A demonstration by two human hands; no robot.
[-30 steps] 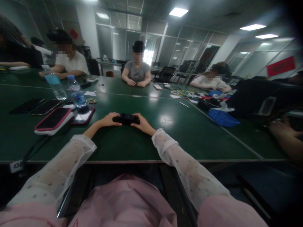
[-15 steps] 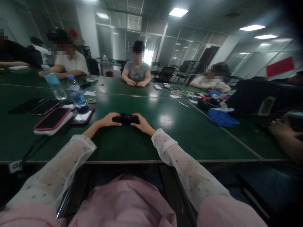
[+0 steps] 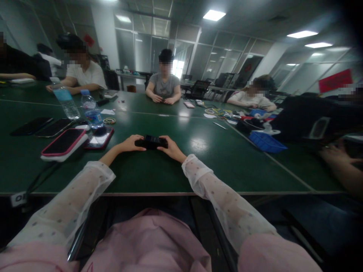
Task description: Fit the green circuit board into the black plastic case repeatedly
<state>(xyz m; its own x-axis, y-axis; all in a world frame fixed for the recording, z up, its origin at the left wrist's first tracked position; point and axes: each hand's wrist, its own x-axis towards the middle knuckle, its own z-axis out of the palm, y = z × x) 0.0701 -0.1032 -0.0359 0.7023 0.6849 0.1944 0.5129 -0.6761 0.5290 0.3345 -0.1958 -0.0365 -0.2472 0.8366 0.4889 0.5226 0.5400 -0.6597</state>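
Observation:
Between my two hands lies a small black box-shaped device (image 3: 151,142) with a little dark screen on its upper face, low over or on the green table. My left hand (image 3: 132,143) closes on its left end, thumb along the near side and fingers behind. At the other end, my right hand (image 3: 171,147) grips it the same way. What the screen displays is too small and dim to read. White sheer dotted sleeves cover both my forearms.
To the left are a pink-edged phone (image 3: 65,142) on a white object, other phones and two water bottles (image 3: 92,109). A blue tray (image 3: 267,142) and cables (image 3: 218,111) lie to the right. Co-workers sit around the green table (image 3: 159,175); one's hand (image 3: 337,153) is at far right.
My hands and the black device have stayed almost still. At the far right edge, a bit more of a co-worker's head shows.

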